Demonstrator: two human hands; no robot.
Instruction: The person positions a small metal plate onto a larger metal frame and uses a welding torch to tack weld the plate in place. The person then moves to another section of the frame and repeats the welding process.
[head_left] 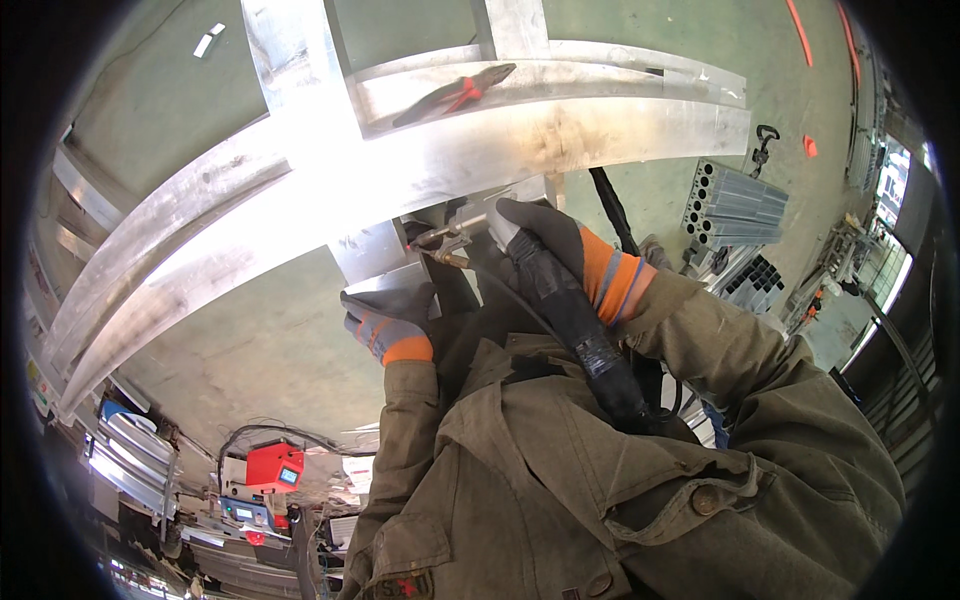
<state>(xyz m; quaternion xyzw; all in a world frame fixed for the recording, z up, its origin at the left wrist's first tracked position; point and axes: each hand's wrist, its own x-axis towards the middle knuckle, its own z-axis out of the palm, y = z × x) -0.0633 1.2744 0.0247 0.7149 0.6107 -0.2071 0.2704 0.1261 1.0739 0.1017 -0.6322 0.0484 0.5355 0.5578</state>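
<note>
Your right hand [565,245] is closed around a welding torch [462,234], its tip pointing left, just beside the flat-sided metal stub [368,252] beyond your left hand [388,326]. That left glove lies at the stub's near end; whether it pinches the metal or only rests there, you can't tell from this view. If it only rests, the stub could shift out of line under a nudge. The glove also sits near the tip, so a slip of your right wrist might scorch those fingers. The black-wrapped hose [580,325] runs back against your jacket [560,470]; a snag there could tug your aim off. Beyond your hands, the pliers [458,95] lie loose on the curved metal beam [590,130]; a knock might send them sliding.
</note>
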